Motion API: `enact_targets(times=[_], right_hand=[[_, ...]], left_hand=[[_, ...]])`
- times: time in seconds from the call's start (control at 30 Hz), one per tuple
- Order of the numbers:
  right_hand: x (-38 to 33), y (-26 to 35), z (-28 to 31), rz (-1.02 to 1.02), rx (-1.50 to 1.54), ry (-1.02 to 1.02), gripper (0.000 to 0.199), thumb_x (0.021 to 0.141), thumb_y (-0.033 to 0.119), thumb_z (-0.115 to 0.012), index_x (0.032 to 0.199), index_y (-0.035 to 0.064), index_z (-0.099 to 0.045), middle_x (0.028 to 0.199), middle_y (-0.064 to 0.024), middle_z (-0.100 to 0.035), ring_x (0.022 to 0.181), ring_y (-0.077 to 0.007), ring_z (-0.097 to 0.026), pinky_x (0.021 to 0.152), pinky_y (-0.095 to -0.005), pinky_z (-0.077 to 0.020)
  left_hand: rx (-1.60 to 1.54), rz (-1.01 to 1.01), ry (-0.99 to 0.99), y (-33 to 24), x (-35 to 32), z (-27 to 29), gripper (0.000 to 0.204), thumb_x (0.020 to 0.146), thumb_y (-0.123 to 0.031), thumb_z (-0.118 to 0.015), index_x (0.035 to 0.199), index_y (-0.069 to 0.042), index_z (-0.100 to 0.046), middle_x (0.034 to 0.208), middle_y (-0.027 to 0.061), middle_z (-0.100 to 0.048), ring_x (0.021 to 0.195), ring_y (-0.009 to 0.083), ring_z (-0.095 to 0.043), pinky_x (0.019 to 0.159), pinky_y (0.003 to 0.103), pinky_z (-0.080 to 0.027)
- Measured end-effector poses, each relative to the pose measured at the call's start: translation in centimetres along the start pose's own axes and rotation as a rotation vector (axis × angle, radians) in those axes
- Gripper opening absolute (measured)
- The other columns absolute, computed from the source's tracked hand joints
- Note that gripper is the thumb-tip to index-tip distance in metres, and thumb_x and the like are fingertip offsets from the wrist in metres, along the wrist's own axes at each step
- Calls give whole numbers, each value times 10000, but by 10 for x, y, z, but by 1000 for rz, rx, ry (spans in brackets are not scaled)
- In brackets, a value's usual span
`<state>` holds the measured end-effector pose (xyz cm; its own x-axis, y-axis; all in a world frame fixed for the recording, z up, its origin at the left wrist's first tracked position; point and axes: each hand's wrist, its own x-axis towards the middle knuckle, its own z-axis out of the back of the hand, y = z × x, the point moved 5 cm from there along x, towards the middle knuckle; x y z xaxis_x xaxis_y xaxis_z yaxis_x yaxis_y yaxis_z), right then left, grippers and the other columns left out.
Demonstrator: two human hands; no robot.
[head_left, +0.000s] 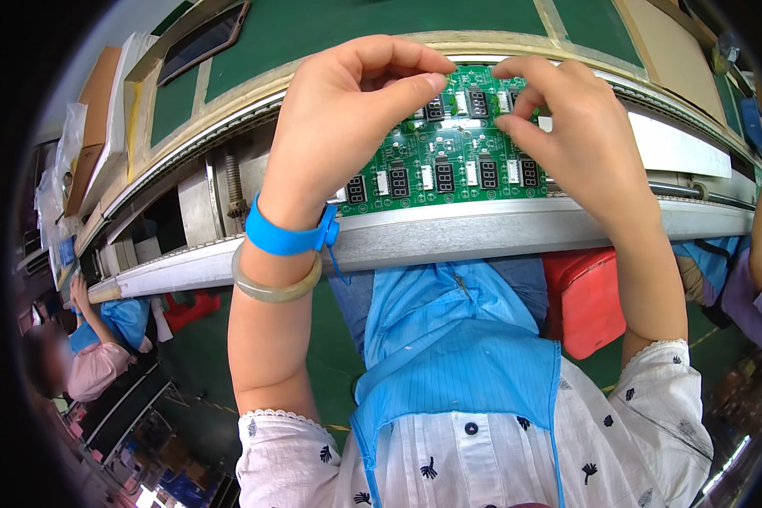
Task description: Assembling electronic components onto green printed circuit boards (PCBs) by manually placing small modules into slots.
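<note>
Head cam: green circuit board (449, 165) lies flat, long axis left-right across conveyor rail (483, 233); left hand (343, 127) & right hand (580, 127) fingertips pinch small parts on it.

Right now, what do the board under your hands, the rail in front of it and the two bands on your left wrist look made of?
Green circuit board: rigid laminate, glossy green coating, black display blocks. Rail: brushed grey metal, likely aluminium. Blue wrist strap: smooth, matte, probably plastic or rubber. Bangle: pale, translucent, polished, stone or glass, hard to tell.
</note>
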<state>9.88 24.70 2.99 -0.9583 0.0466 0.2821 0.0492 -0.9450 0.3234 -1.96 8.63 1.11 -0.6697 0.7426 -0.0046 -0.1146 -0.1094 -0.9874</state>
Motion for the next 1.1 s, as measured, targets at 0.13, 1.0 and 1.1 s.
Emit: enact_targets(times=[0.13, 1.0, 1.1], right_hand=[[0, -16, 7, -103, 156, -79, 369, 835, 95, -803, 1191, 79, -710, 801, -26, -654, 824, -165, -632, 786, -306, -541], [-4, -35, 20, -378, 427, -119, 284, 826, 101, -747, 1068, -34, -689, 762, -115, -669, 725, -227, -648, 686, -341, -525], [-4, -37, 18, -357, 432, -120, 281, 827, 100, -744, 1066, -36, -689, 763, -115, -670, 711, -229, -648, 680, -344, -526]], left_hand=[[99, -11, 14, -2, -1, -4, 175, 938, -80, -739, 1097, -12, -765, 999, 20, -751, 935, 78, -674, 833, 221, -527], [1082, -486, -134, -8, -13, -39, 79, 811, -175, -814, 870, -127, -794, 927, -12, -633, 924, 202, -564, 860, 372, -336], [1091, -499, -132, -6, -13, -38, 83, 805, -177, -821, 867, -129, -793, 927, -13, -633, 926, 200, -565, 868, 373, -335]])
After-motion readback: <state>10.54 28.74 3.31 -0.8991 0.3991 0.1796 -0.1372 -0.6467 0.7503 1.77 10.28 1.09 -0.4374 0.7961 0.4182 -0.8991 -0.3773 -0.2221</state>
